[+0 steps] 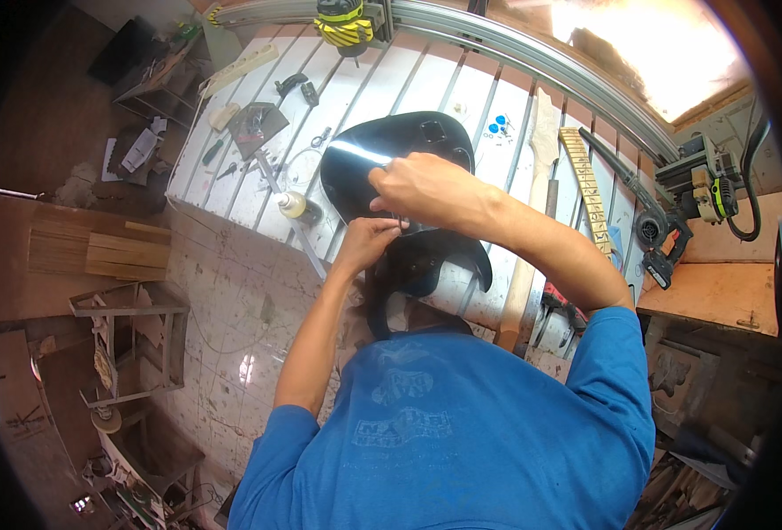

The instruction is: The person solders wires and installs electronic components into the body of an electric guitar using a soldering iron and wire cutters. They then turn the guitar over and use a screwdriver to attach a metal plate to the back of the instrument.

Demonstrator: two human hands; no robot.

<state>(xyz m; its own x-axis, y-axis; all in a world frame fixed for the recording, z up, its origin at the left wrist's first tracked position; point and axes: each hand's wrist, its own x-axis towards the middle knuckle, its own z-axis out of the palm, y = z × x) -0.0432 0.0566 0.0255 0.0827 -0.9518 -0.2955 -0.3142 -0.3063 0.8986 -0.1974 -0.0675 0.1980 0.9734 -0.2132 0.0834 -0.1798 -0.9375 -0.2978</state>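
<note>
A glossy black guitar body lies on the slatted bench, with a square cutout near its far edge. My right hand is over its middle, fingers curled closed; whatever they grip is hidden. My left hand is at the near edge of the body, just below the right, with thumb and fingertips pinched together. A small dark thing shows at those fingertips, too small to name. Left of the body stands a small bottle of yellowish liquid with a pale cap.
On the slatted bench, a wooden guitar neck and a fretted fingerboard lie at the right. Beyond them is a cordless blower. Small blue parts sit past the body. A yellow-and-black machine head hangs at the far side.
</note>
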